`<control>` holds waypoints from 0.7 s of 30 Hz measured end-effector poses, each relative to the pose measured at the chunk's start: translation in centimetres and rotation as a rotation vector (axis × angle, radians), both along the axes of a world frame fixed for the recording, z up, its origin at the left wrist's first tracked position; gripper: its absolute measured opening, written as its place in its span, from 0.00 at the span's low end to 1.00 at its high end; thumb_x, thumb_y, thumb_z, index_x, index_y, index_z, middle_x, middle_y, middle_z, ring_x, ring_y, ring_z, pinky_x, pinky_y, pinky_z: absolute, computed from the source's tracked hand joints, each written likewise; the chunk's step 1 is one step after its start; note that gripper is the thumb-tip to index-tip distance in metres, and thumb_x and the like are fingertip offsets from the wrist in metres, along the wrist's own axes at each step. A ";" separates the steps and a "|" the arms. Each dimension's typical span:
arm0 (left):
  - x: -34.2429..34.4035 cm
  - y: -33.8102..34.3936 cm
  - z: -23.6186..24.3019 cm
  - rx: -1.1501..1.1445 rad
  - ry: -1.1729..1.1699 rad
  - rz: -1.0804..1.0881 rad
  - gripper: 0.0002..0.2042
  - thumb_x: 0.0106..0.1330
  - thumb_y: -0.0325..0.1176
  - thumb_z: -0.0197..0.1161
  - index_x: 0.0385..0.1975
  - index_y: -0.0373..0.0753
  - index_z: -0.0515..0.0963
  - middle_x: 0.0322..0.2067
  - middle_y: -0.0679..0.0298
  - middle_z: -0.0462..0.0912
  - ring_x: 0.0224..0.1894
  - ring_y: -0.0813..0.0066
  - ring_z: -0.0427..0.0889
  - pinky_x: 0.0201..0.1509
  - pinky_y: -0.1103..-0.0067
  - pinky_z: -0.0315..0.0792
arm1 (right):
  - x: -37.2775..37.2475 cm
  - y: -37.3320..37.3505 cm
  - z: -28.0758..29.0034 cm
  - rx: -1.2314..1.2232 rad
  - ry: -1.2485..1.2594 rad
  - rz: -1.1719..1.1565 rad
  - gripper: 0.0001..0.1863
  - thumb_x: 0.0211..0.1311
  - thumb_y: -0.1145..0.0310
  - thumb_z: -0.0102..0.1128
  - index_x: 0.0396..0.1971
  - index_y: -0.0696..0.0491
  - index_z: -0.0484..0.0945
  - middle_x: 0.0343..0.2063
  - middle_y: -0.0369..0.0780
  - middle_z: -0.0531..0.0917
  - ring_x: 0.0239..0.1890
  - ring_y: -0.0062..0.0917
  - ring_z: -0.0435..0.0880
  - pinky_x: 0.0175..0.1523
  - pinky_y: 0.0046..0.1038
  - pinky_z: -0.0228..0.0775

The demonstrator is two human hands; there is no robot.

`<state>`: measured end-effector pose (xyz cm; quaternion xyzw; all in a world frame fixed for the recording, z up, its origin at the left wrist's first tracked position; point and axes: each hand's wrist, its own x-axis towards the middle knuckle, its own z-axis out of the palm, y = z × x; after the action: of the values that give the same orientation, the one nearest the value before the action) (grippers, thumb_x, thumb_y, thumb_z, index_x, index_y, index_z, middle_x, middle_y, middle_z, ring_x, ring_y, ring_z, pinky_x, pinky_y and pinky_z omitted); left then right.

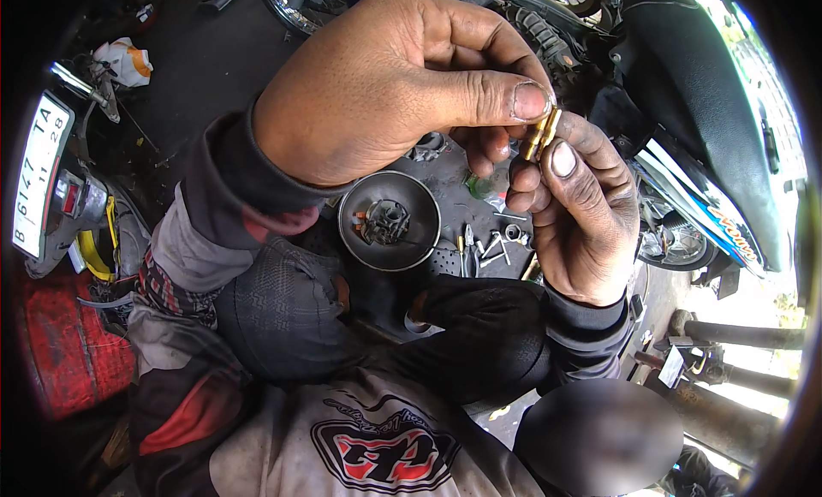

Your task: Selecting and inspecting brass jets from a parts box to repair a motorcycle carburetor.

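Observation:
My left hand [368, 86] and my right hand [586, 206] meet in front of me, to the right of centre, raised over the ground. Between their fingertips are small, slim brass jets [539, 137], which look like two lying side by side. My left thumb and fingers pinch the upper end, while my right thumb and forefinger grip lower down. Below the hands stands a round dark pan [349, 240] holding a dark metal part [387, 223] that resembles a carburettor body. The fingertips partly cover the brass pieces.
Hand tools [492, 249] lie on the ground right of the pan. A motorcycle with a long black seat [706, 95] stands at the right. Another vehicle's rear end with a number plate [43, 172] is at left, above a red box [77, 347]. A blurred person [599, 437] is lower right.

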<state>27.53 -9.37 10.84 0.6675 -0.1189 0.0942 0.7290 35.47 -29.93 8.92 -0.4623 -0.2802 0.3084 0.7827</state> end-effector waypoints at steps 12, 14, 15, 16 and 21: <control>-0.1 -0.3 0.0 -0.018 0.036 0.022 0.10 0.77 0.32 0.61 0.46 0.31 0.80 0.34 0.64 0.84 0.33 0.82 0.82 0.36 0.82 0.80 | 0.3 -0.1 -0.3 0.055 0.025 0.042 0.15 0.75 0.74 0.56 0.56 0.62 0.78 0.43 0.47 0.88 0.37 0.24 0.91 0.43 0.25 0.89; -0.1 -0.3 0.1 -0.022 0.026 0.012 0.10 0.77 0.32 0.61 0.46 0.31 0.80 0.35 0.64 0.84 0.33 0.81 0.82 0.36 0.82 0.80 | 0.3 -0.1 -0.3 0.058 0.022 0.046 0.15 0.75 0.74 0.56 0.56 0.62 0.78 0.42 0.47 0.88 0.37 0.24 0.91 0.44 0.25 0.89; -0.1 -0.3 0.1 -0.024 0.021 0.007 0.10 0.77 0.32 0.61 0.46 0.31 0.80 0.35 0.64 0.84 0.33 0.81 0.82 0.36 0.82 0.80 | 0.3 -0.1 -0.3 0.057 0.017 0.045 0.15 0.75 0.73 0.56 0.56 0.62 0.78 0.42 0.47 0.88 0.37 0.24 0.91 0.44 0.26 0.89; -0.1 -0.3 0.1 -0.023 0.021 0.007 0.10 0.77 0.32 0.61 0.46 0.31 0.80 0.35 0.64 0.84 0.33 0.81 0.82 0.36 0.82 0.80 | 0.3 -0.1 -0.3 0.056 0.012 0.044 0.15 0.75 0.73 0.56 0.56 0.62 0.78 0.42 0.46 0.88 0.37 0.24 0.91 0.44 0.26 0.89; -0.1 -0.3 0.0 -0.023 0.018 0.008 0.10 0.77 0.32 0.61 0.46 0.32 0.80 0.35 0.64 0.84 0.33 0.81 0.83 0.37 0.82 0.80 | 0.2 -0.2 -0.3 0.057 0.029 0.035 0.15 0.76 0.73 0.55 0.56 0.62 0.78 0.41 0.46 0.88 0.37 0.25 0.91 0.44 0.26 0.89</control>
<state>27.45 -9.64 10.88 0.6603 -0.1085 0.0922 0.7374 35.66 -30.15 8.63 -0.4303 -0.2855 0.3205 0.7941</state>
